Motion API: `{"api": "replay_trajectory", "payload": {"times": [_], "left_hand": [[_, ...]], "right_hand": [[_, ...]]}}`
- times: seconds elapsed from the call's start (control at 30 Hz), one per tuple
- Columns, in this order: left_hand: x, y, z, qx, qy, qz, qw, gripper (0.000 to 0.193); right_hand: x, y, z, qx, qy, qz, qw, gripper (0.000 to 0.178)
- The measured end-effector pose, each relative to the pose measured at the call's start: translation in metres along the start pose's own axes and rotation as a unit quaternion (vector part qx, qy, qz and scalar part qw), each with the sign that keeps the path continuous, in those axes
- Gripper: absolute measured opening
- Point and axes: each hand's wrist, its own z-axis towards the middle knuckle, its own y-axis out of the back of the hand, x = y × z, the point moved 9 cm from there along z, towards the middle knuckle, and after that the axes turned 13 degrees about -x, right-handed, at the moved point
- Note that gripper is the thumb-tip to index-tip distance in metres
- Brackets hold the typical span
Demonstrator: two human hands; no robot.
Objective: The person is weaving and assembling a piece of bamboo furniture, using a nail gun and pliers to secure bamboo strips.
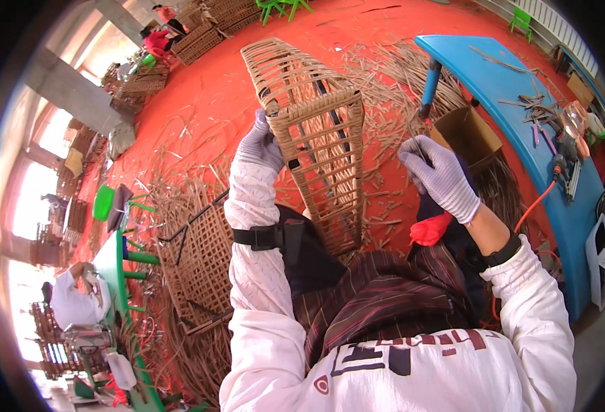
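Observation:
A tan woven wicker frame [316,103] stands tilted in front of me, its lower end by my lap. Open slats and dark metal rods show inside it. My left hand [260,144], in a pale striped glove, is closed on the frame's left edge; its fingers are partly hidden behind the weave. Apart from the frame, to its right, my right hand [440,175] wears a matching glove. Its fingers are pinched together around a thin dark thing too small to name. A bright red crumpled piece [429,230] lies by my right knee, below that hand.
A blue table [522,130] with tools and strips on it runs along the right, a cardboard box [469,137] beside it. A woven panel [199,261] on dark rods lies left. Cut strips litter the red floor [199,103]. Other people sit at far left.

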Motion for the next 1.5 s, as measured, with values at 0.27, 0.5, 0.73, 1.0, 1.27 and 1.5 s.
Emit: {"api": "replay_trajectory", "payload": {"times": [0.27, 0.5, 0.73, 1.0, 1.27, 1.5], "left_hand": [[-0.012, 0.008, 0.011, 0.03, -0.007, -0.006, 1.0, 0.026], [-0.027, 0.019, 0.009, 0.029, -0.043, -0.016, 0.999, 0.034], [-0.028, 0.01, 0.004, 0.043, -0.059, 0.004, 0.997, 0.035], [-0.034, 0.008, -0.006, 0.062, -0.062, 0.073, 0.993, 0.04], [-0.031, 0.012, -0.005, 0.062, -0.049, 0.055, 0.995, 0.041], [-0.032, 0.023, -0.01, 0.06, -0.066, 0.051, 0.995, 0.041]], "right_hand": [[-0.018, 0.001, -0.008, 0.019, -0.028, 0.007, 0.999, 0.015], [-0.031, -0.004, -0.018, 0.029, -0.061, 0.024, 0.997, 0.014], [-0.05, -0.004, -0.023, 0.042, -0.098, 0.031, 0.994, 0.011], [-0.06, -0.001, -0.027, 0.048, -0.112, 0.036, 0.992, 0.01], [-0.065, -0.001, -0.025, 0.055, -0.104, 0.031, 0.993, 0.011], [-0.063, -0.002, -0.024, 0.057, -0.099, 0.035, 0.993, 0.012]]}}
